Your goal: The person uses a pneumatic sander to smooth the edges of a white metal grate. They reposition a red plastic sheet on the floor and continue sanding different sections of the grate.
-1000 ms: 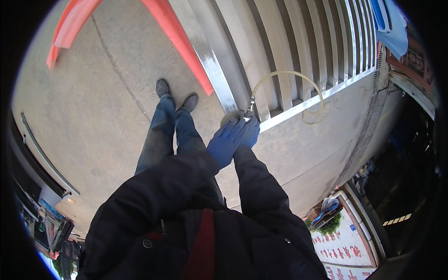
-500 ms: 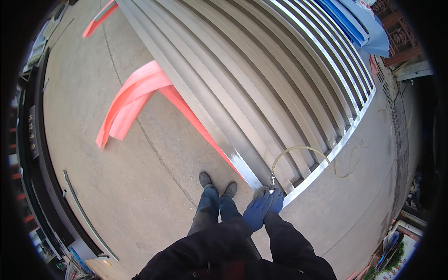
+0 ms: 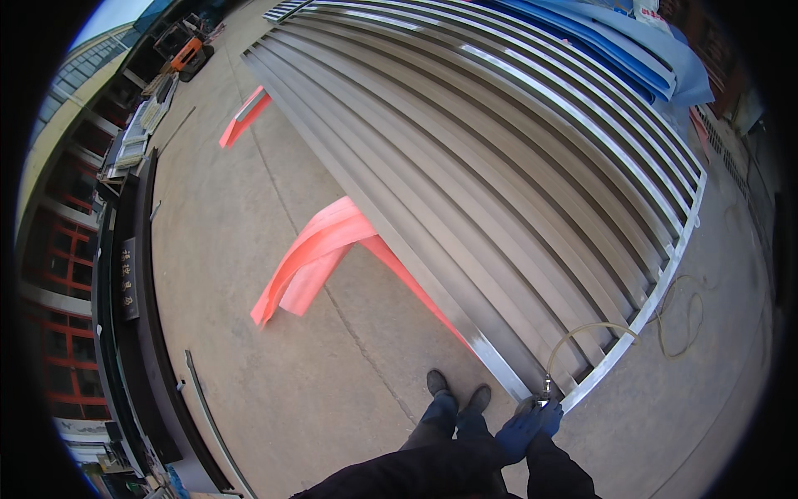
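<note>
A large metal frame [image 3: 607, 368] with long parallel slats [image 3: 465, 212] stretches away from me. At its near corner, both hands in blue gloves are together on a small air tool [image 3: 527, 405], probably a sander. A metal fitting on the tool joins a thin yellowish hose [image 3: 582, 328]. My left hand [image 3: 516, 434] lies over the tool from the left, fingers bent down on it. Right beside it, my right hand [image 3: 550, 418] is closed around the tool near the fitting. The gloves hide most of the tool's body and its contact with the metal.
Pink foam sheeting [image 3: 312, 249] hangs from the frame's left side onto the concrete floor [image 3: 349, 366]. Hose loops [image 3: 688, 328] lie to the right. Blue sheets [image 3: 594, 46] are stacked at the far right. A dark signboard [image 3: 137, 283] and a metal strip [image 3: 212, 424] lie left; an orange machine [image 3: 188, 56] stands far off.
My view has tilted up and turned left, so the frame sits lower and farther right, and the far building shows. Both hands stay on the tool at the frame's near corner.
</note>
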The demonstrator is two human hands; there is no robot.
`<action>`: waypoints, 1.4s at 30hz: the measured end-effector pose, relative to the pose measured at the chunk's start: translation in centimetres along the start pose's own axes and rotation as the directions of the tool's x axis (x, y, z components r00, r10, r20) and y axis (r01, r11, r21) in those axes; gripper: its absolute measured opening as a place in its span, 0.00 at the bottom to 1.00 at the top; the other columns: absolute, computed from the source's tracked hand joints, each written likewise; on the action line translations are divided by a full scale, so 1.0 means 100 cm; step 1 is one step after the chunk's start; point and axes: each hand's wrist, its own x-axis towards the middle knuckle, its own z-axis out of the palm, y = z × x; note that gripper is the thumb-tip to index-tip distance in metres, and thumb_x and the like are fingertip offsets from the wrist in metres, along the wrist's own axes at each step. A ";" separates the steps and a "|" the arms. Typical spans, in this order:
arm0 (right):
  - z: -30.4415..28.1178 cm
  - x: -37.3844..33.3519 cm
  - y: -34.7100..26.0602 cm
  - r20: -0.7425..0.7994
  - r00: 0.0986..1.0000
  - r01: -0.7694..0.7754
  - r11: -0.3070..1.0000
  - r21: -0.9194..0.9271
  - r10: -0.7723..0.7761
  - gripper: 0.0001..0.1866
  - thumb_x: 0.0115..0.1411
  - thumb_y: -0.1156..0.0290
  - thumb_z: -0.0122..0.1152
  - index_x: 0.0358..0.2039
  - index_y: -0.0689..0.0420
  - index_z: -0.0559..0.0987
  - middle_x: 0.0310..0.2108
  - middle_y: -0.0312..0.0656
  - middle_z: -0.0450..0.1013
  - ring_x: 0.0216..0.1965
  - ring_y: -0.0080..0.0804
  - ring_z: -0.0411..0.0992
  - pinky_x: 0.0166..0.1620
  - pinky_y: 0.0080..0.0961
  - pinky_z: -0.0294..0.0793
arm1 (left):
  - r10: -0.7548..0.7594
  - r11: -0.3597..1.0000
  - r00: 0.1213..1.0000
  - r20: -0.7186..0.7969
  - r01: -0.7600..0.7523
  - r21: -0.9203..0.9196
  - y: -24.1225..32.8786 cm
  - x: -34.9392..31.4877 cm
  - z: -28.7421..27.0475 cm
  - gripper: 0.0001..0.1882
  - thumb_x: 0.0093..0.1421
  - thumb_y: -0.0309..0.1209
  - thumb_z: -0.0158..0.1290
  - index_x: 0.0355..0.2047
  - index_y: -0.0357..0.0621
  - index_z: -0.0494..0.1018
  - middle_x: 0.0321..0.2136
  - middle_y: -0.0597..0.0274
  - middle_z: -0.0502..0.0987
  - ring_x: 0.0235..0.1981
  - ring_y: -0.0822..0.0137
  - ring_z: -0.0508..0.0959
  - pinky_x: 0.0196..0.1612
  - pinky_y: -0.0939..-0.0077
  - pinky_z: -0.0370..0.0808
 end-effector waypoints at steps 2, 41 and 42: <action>0.017 0.008 -0.015 -0.095 0.989 0.108 0.994 -0.017 -0.109 0.22 0.65 0.56 0.68 0.51 0.57 0.76 0.49 0.56 0.76 0.52 0.62 0.77 0.54 0.56 0.79 | 0.025 0.984 0.998 -0.065 -0.013 0.176 -0.003 -0.005 -0.015 0.42 0.74 0.35 0.49 0.84 0.45 0.47 0.81 0.42 0.56 0.81 0.41 0.59 0.81 0.46 0.57; 0.055 0.030 -0.056 -0.135 0.964 0.200 0.961 -0.191 -0.227 0.17 0.67 0.58 0.67 0.49 0.53 0.77 0.45 0.50 0.77 0.48 0.55 0.79 0.47 0.48 0.83 | -0.016 0.984 0.998 -0.060 0.027 0.176 -0.030 0.003 -0.075 0.45 0.67 0.37 0.57 0.80 0.32 0.56 0.79 0.35 0.60 0.79 0.39 0.63 0.81 0.46 0.57; 0.049 0.029 -0.038 -0.094 0.978 0.165 0.966 -0.200 -0.186 0.17 0.68 0.60 0.66 0.52 0.52 0.76 0.49 0.51 0.77 0.52 0.56 0.78 0.50 0.49 0.84 | 0.050 0.984 0.994 -0.100 -0.032 0.173 -0.027 0.000 -0.060 0.49 0.64 0.39 0.61 0.80 0.32 0.55 0.78 0.34 0.61 0.77 0.38 0.64 0.80 0.44 0.57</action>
